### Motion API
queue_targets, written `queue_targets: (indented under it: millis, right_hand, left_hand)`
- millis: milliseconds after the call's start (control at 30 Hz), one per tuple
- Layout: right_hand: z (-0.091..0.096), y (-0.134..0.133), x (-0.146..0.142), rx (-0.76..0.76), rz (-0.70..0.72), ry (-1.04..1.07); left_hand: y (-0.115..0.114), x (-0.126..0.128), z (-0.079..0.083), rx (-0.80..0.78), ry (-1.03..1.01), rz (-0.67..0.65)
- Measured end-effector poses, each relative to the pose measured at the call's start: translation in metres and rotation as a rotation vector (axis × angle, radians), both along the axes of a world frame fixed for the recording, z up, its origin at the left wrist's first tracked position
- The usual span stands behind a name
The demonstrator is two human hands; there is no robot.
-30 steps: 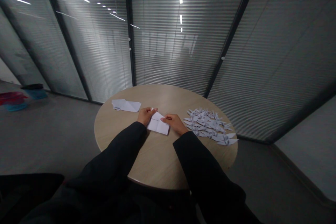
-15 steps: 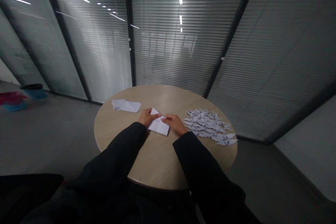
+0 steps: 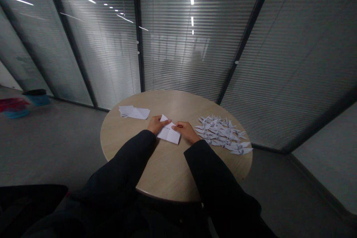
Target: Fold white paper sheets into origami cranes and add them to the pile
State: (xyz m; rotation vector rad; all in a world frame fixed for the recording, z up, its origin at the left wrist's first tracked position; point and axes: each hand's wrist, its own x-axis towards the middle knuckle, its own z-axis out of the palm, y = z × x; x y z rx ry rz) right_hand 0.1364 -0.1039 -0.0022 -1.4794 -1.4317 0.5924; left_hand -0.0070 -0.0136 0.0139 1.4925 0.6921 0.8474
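A creased sheet of white paper (image 3: 169,134), partly folded, lies between my hands at the middle of the round table. My left hand (image 3: 155,124) grips its left edge, thumb on top and the other fingers mostly hidden behind the sheet. From the right, my right hand (image 3: 186,131) pinches the upper right edge between thumb and curled fingers. Many folded paper cranes (image 3: 220,132) lie in a heap just right of my right hand. A small stack of white paper sheets (image 3: 134,112) rests at the left, beyond my left hand.
The round wooden table (image 3: 167,178) stands close to a glass partition with blinds (image 3: 186,63). Two bins are on the floor at the left, a blue one with a dark liner (image 3: 38,98) and one with a red liner (image 3: 13,107). A dark chair-like shape (image 3: 30,204) shows at lower left.
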Motion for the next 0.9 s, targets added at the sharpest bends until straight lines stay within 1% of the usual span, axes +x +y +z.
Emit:
queue_targets:
  millis: [233,467,600,700,767,833,900]
  right_hand:
    - [-0.002,0.002,0.001,-0.002,0.016,0.016]
    - [-0.002,0.002,0.0,0.0,0.041,0.068]
    - [-0.001,0.001,-0.001,-0.007,0.044,0.069]
    - [0.0,0.001,-0.001,-0.011,0.058,0.06]
    - [0.001,0.0,-0.001,-0.007,0.054,0.041]
    - [0.002,-0.001,-0.002,-0.007,0.038,0.021]
    - [0.002,-0.002,-0.002,-0.006,0.027,0.01]
  left_hand:
    - [-0.002,-0.002,0.001,0.017,-0.003,-0.014]
    - [0.004,0.002,-0.006,0.026,-0.018,0.034]
    - [0.008,0.004,-0.009,0.052,0.01,0.112]
    - [0.01,0.004,-0.008,0.058,0.019,0.18]
    - [0.01,0.004,-0.007,0.007,0.024,0.164]
    - [0.011,0.003,-0.006,-0.074,0.018,0.103]
    - [0.011,0.002,-0.006,-0.11,-0.041,0.038]
